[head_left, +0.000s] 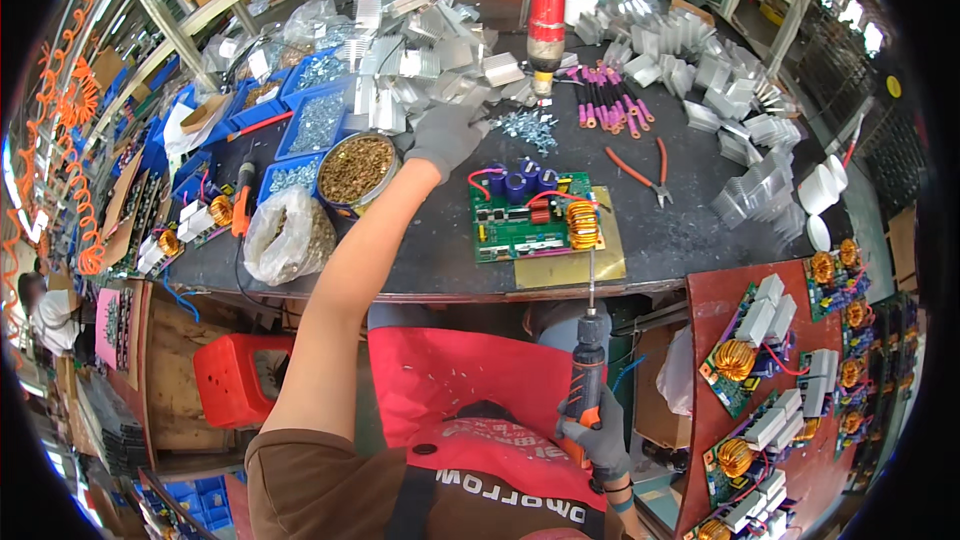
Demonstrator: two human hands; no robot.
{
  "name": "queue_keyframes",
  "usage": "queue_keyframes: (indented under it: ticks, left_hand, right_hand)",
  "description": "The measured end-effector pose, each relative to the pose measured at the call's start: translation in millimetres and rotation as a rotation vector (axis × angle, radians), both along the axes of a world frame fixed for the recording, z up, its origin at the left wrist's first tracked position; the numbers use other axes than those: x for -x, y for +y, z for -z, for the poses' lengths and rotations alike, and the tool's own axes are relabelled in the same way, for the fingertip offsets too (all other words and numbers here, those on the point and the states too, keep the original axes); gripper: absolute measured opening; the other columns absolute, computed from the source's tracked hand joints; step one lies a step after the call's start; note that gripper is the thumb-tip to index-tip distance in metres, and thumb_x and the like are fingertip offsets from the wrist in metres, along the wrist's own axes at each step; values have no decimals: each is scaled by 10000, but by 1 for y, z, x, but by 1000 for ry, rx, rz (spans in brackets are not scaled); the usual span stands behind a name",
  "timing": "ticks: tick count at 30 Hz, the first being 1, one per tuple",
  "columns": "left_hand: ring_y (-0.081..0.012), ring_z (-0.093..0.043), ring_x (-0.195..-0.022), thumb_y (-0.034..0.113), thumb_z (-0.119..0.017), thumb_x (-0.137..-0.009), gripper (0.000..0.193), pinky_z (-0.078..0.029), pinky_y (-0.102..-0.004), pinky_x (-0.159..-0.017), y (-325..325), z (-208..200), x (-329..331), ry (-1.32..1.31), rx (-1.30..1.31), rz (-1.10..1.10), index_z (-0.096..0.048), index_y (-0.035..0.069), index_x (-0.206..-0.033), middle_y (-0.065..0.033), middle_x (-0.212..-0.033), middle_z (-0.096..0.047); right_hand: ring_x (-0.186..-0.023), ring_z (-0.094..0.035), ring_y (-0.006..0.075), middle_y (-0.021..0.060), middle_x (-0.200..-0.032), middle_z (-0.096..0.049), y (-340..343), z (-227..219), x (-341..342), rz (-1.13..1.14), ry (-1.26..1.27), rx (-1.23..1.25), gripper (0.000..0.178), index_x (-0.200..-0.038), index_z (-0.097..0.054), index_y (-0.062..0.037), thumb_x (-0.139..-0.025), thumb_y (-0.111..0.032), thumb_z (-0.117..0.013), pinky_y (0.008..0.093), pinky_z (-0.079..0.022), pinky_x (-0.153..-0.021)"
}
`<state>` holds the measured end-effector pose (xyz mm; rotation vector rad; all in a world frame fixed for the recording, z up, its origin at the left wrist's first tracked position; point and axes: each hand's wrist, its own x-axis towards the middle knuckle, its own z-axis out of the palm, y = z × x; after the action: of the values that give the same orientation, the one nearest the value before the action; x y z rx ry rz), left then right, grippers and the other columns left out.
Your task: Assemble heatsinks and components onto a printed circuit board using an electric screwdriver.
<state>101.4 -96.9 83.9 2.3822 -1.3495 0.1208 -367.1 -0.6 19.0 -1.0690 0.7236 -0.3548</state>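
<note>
Electric screwdriver (589, 365) gripped in my right hand (597, 432), circuit board (500, 228) right ahead!

And here we are: my gloved right hand is wrapped around the handle, low in front of my apron (430, 380), the shaft pointing up at the board's near edge, by the copper-wound toroidal coil (583, 225). Whether the tip touches, I can't tell. Out goes my gloved left hand (447, 138), stretched across to the front of a heap of aluminium heat sinks (405, 52), just beside loose screws (527, 130); its fingers are too unclear to say if they're closed on anything.

The green board lies on the black tabletop (430, 255), partly over a brass-coloured plate (570, 272), its dark blue capacitors (516, 187) at the far side. To its right, orange-handled pliers (659, 184), spread! Beyond, a row of pink-ended black cables (612, 102), with a red power tool (547, 25) hanging above!

Over on the left, a round tub of small brass-coloured parts (356, 172), then a plastic bag (288, 237) and blue bins (318, 122). Far right, more coil-topped boards (735, 365) line a red-brown tabletop (715, 302).
</note>
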Motion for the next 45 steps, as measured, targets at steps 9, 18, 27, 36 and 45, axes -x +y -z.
queue_keyframes:
  ticks: [9, 18, 27, 36, 45]
  left_hand:
    - [-328, -675, -1001, 241, -618, -893, 218, -549, -448, -810, 115, 18, 20, -133, -420, -150, -737, 71, -959, -130, -1036, -698]
    - [-255, -645, -1056, 132, -632, -821, 157, -552, -369, -794, 113, 54, 11, -518, -479, -12, -765, 93, -894, -77, -1043, -675]
    - [-321, -692, -878, 95, -563, -870, 153, -574, -420, -690, 125, 86, 9, -379, -386, -229, -694, 36, -922, -157, -1068, -630]
    - [-384, -656, -948, 148, -600, -865, 134, -542, -472, -798, 133, 76, 7, -365, -241, -37, -647, 34, -918, -203, -1012, -618]
    - [-410, -642, -948, 159, -604, -848, 191, -520, -478, -851, 133, 99, -7, -263, -220, -100, -657, -4, -932, -232, -1018, -645]
  right_hand:
    - [-792, -646, 166, 106, -969, -646, -3, 7, -15, -92, 4, -72, 499, -1207, -486, 6, -753, 24, -692, 328, -550, -715]
    - [-892, -638, 145, 94, -1005, -657, 2, 1, -21, -225, 80, 166, 552, -1247, -474, 7, -778, -69, -756, 305, -530, -789]
    - [-840, -647, 131, 83, -999, -666, 4, 11, -16, -189, 86, 136, 503, -1200, -496, -3, -766, -60, -744, 302, -544, -733]
    - [-884, -629, 128, 70, -1002, -651, 3, 20, -11, -214, -21, 180, 473, -1182, -505, -23, -774, -72, -739, 299, -527, -776]
    - [-885, -612, 140, 62, -973, -629, 9, 28, 7, -251, -59, 179, 505, -1214, -514, -33, -779, -145, -745, 311, -510, -792]
